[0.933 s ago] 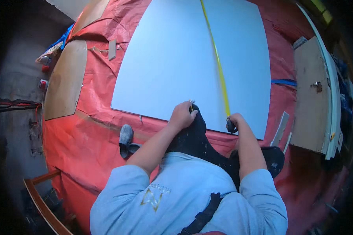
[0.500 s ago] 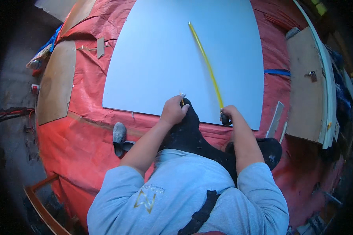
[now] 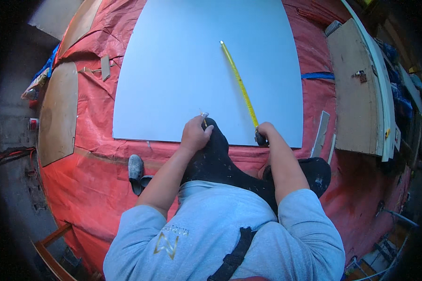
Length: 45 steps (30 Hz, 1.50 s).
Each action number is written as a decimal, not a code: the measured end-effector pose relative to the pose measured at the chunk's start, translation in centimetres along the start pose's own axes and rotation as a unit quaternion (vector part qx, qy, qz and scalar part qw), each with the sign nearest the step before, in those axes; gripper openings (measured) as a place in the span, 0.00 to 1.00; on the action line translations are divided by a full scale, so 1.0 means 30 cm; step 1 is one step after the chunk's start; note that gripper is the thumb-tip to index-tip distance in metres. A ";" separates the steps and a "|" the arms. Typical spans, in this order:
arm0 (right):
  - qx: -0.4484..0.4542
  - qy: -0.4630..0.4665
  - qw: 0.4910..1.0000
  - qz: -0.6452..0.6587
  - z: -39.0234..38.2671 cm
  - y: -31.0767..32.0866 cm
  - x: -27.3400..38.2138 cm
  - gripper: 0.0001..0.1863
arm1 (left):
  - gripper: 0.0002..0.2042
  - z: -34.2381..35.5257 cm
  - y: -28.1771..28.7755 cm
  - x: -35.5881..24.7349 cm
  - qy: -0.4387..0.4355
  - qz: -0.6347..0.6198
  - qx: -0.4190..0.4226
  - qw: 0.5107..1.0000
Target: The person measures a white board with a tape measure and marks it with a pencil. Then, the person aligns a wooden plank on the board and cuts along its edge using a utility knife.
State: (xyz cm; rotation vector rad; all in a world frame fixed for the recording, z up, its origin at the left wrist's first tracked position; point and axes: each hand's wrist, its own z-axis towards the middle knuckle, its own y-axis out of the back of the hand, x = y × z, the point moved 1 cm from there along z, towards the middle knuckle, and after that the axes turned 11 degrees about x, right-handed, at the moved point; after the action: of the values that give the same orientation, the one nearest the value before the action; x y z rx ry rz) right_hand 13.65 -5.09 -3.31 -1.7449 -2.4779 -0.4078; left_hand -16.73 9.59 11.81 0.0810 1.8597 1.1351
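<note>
A large white board point(image 3: 173, 70) lies flat in front of me. My right hand point(image 3: 267, 129) grips a black tape measure point(image 3: 260, 138) at the board's near edge. From its case the yellow blade point(image 3: 240, 84) runs out over the board, leaning away to the left, with a metal hook at the far end. My left hand point(image 3: 195, 134) is closed by my raised knee, over the near edge. It pinches a slim yellow object with a pale tip point(image 3: 204, 114), too small to name.
Red sheeting point(image 3: 98, 187) covers the floor. A brown panel point(image 3: 58, 112) lies at left, near a grey shoe point(image 3: 135, 172). To the right are a narrow offcut strip point(image 3: 320, 135) and a wooden door-like panel point(image 3: 356, 89) with a metal fitting. A wooden frame point(image 3: 54, 253) stands lower left.
The tape blade's extended length has grown shorter, its hook drawn closer to my right hand. The whole view has shifted slightly. My left hand keeps its place by the knee.
</note>
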 end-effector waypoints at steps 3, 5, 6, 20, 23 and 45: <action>-0.034 -0.011 0.989 0.146 -0.035 0.010 0.001 0.22 | 0.22 0.004 -0.002 -0.001 0.004 -0.001 -0.004 1.000; -0.038 0.007 0.957 0.289 -0.073 0.015 -0.002 0.25 | 0.23 0.007 -0.004 -0.002 -0.001 -0.013 0.001 1.000; -0.042 0.012 0.956 0.290 -0.092 0.021 -0.002 0.25 | 0.23 0.009 -0.006 -0.002 0.005 -0.012 0.006 1.000; 0.121 0.207 0.873 0.425 -0.163 0.022 0.028 0.66 | 0.24 0.058 -0.037 -0.046 -0.003 -0.005 0.045 0.999; 0.100 0.209 0.871 0.433 -0.197 0.009 0.031 0.69 | 0.24 0.063 -0.049 -0.050 -0.011 -0.008 0.047 0.999; -0.041 0.247 0.878 0.409 -0.199 0.028 0.062 0.20 | 0.24 0.089 -0.076 -0.095 -0.031 0.000 0.074 0.997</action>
State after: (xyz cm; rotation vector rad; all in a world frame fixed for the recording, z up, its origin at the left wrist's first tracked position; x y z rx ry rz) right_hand 13.29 -4.69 2.97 -2.1590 -1.2465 -0.7395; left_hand -12.28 8.72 11.65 0.1974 1.8863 0.9834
